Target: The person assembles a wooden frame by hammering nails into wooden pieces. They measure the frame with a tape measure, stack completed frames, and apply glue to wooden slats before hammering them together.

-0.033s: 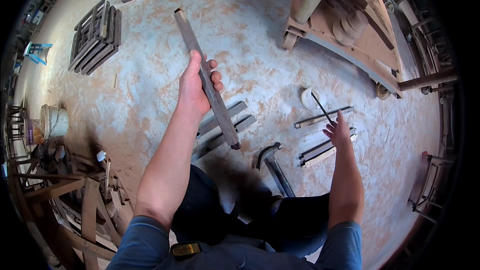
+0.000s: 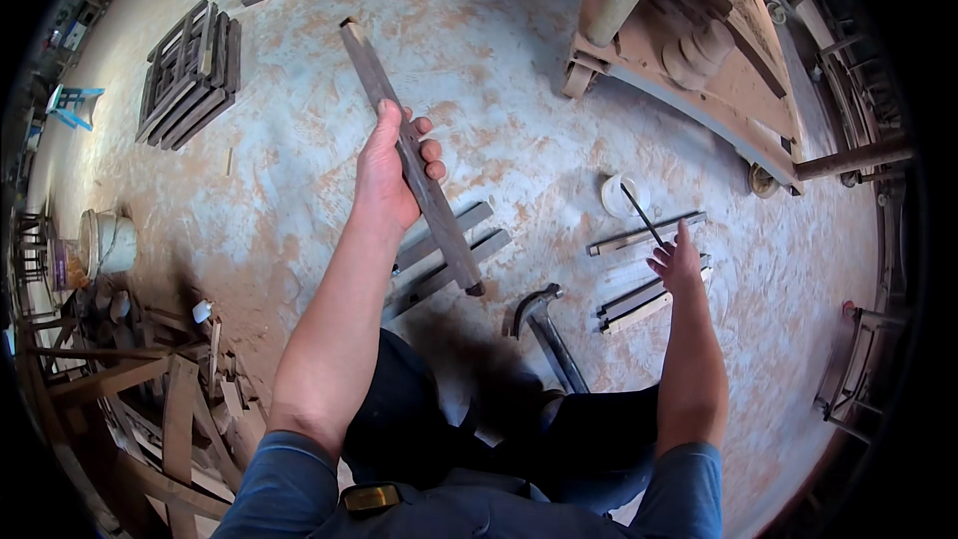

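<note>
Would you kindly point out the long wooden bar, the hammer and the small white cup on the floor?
long wooden bar (image 2: 374,75), head view, on its upper stretch above the left hand.
hammer (image 2: 534,301), head view, on its curved metal head.
small white cup (image 2: 615,197), head view, on its rim.

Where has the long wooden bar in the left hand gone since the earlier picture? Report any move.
No. The wooden bar in the left hand lies at the same slant, its lower end over the same floor slats.

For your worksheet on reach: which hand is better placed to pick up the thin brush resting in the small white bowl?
The right hand: it hovers open beside the brush and white bowl, while the left hand grips a long dark wooden bar.
</note>
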A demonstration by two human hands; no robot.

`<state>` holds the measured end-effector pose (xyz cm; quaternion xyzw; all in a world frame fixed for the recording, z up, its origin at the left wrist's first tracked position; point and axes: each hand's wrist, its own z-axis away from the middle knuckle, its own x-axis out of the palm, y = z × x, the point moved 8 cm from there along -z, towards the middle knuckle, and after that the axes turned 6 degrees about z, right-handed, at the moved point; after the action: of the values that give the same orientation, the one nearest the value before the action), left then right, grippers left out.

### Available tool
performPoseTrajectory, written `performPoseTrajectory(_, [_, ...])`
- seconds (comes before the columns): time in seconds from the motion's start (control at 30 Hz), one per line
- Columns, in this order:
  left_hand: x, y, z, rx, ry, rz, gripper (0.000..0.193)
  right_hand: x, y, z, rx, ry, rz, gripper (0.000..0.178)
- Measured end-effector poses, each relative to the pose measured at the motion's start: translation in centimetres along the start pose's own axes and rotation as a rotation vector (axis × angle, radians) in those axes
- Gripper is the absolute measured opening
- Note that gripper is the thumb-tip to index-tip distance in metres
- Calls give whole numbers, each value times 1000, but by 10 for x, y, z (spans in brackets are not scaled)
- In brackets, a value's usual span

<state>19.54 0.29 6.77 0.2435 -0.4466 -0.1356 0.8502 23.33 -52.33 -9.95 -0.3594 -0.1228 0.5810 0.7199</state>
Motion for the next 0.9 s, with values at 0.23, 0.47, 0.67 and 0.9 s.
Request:
performPoseTrajectory(0.23, [6,2,-7,12,-129,-24,39,-66,-25,35,-133,440,-112,66])
performPoseTrajectory(0.47, [9,2,-6,35,-108,-113,39,-8,-17,67,-343,33,334,38])
performPoseTrajectory(0.67, [-6,10,-11,173,-57,-204,29,89,104,112,-525,-517,1403,54])
performPoseTrajectory(0.9, [6,10,7,314,-66,-550,23,75,195,130,-154,-584,1687,60])
